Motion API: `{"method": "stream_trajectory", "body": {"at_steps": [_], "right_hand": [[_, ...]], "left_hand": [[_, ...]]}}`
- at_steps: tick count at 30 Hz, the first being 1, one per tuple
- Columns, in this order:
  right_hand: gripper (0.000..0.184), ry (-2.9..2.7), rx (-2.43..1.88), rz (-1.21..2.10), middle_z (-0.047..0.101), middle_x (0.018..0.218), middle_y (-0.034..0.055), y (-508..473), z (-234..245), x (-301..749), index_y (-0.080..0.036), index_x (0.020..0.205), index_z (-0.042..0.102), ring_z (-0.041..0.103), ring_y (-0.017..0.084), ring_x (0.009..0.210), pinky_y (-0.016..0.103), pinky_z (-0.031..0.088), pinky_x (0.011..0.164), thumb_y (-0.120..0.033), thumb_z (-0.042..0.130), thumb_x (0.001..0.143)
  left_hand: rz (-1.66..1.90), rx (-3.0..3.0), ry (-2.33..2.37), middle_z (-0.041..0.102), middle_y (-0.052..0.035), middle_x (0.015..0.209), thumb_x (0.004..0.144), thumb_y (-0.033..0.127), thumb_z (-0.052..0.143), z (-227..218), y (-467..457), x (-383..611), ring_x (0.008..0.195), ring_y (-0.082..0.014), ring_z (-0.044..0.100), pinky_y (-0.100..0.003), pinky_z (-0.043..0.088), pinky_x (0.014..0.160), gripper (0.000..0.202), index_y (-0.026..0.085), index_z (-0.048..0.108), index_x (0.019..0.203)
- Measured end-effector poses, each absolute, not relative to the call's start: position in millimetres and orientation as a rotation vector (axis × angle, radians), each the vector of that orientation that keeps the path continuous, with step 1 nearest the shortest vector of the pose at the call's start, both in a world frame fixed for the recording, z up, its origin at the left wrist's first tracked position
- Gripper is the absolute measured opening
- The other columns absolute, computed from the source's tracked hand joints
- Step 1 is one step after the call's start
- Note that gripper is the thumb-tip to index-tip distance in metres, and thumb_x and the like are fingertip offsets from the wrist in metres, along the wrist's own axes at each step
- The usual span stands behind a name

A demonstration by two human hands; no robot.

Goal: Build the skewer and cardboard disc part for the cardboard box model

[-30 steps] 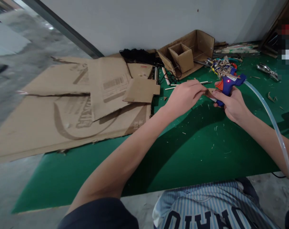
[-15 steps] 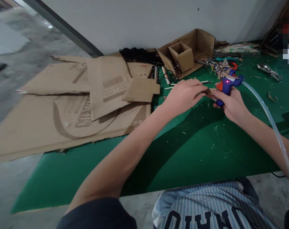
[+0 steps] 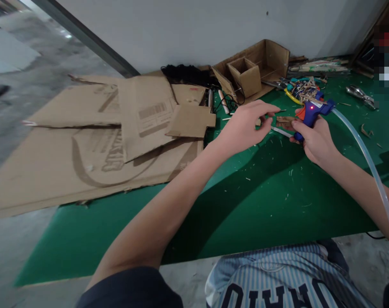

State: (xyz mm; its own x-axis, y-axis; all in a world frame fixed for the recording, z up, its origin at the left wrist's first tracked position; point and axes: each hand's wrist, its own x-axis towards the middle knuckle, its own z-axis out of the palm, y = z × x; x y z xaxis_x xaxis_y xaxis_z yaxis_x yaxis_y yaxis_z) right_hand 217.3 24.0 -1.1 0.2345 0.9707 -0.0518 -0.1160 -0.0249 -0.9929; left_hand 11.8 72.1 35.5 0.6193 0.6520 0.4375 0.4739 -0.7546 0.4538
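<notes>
In the head view, my right hand [image 3: 319, 139] is wrapped around a blue glue gun [image 3: 313, 112] with an orange trigger and a lit red light. A long translucent glue stick [image 3: 357, 132] curves from its back end. The same hand also pinches a small brown cardboard piece [image 3: 284, 121] by the thumb. A thin pale strip [image 3: 281, 131] sticks out beneath that piece; its kind is unclear. My left hand [image 3: 250, 126] hovers just left of the cardboard, thumb and fingers apart. A tiny tan bit [image 3: 258, 122] shows by its fingers; whether they touch it I cannot tell.
Flat cardboard sheets [image 3: 149, 115] cover the left of the green table [image 3: 261, 205]. Against the wall stands a cardboard construction [image 3: 245, 77] beside black yarn [image 3: 188, 73]. Yellow-handled pliers [image 3: 292, 96] and a heap of scraps [image 3: 305, 89] lie behind the glue gun.
My left hand has come off the cardboard piece, its fingers parting. My right hand has shifted slightly right with the glue gun and cardboard, uncovering the pale strip.
</notes>
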Motion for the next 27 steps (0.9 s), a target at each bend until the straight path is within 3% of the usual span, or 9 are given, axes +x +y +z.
{"method": "stream_trajectory", "body": {"at_steps": [6, 12, 16, 21, 27], "right_hand": [[0.052, -1.01, -1.212, 1.047, 0.071, 0.109, 0.0081, 24, 0, 218, -0.027, 0.111, 0.058, 0.073, 0.031, 0.105, 0.043, 0.065, 0.068, -0.044, 0.084, 0.069], [0.057, -1.055, -1.18, 1.06, 0.072, 0.113, 0.0093, 22, 1, 217, -0.027, 0.114, 0.06, 0.073, 0.032, 0.106, 0.046, 0.067, 0.073, -0.049, 0.086, 0.068], [0.056, -1.039, -1.185, 1.051, 0.073, 0.115, 0.0089, 23, 0, 217, -0.028, 0.113, 0.061, 0.073, 0.033, 0.11, 0.047, 0.067, 0.075, -0.051, 0.086, 0.069], [0.052, -1.025, -1.155, 1.059, 0.074, 0.116, 0.008, 21, 1, 216, -0.029, 0.11, 0.062, 0.073, 0.033, 0.113, 0.048, 0.068, 0.077, -0.05, 0.087, 0.069], [0.053, -1.054, -1.179, 1.042, 0.073, 0.114, 0.0076, 17, 5, 215, -0.029, 0.112, 0.064, 0.072, 0.033, 0.114, 0.049, 0.068, 0.079, -0.054, 0.087, 0.071]], "left_hand": [[0.923, 2.197, 0.9, 0.072, -0.009, 0.118, 0.094, 0.036, 0.072, 19, 69, 20, 0.096, -0.0214, 0.074, -0.031, 0.061, 0.075, 0.054, 0.025, 0.055, 0.143], [1.007, 2.131, 0.836, 0.072, -0.0073, 0.116, 0.096, 0.035, 0.072, 13, 70, 23, 0.095, -0.0204, 0.074, -0.034, 0.062, 0.077, 0.053, 0.028, 0.05, 0.143], [1.045, 2.313, 0.794, 0.07, -0.0075, 0.124, 0.094, 0.027, 0.072, 22, 67, 19, 0.105, -0.022, 0.073, -0.033, 0.06, 0.078, 0.042, 0.028, 0.056, 0.133], [1.086, 2.594, 0.776, 0.072, -0.0073, 0.117, 0.096, 0.02, 0.065, 27, 63, 19, 0.112, -0.0222, 0.07, -0.037, 0.059, 0.09, 0.013, 0.023, 0.065, 0.108], [1.02, 2.669, 0.904, 0.074, -0.0085, 0.12, 0.098, 0.021, 0.06, 24, 62, 21, 0.116, -0.0239, 0.071, -0.041, 0.059, 0.098, 0.014, 0.023, 0.071, 0.107]]}}
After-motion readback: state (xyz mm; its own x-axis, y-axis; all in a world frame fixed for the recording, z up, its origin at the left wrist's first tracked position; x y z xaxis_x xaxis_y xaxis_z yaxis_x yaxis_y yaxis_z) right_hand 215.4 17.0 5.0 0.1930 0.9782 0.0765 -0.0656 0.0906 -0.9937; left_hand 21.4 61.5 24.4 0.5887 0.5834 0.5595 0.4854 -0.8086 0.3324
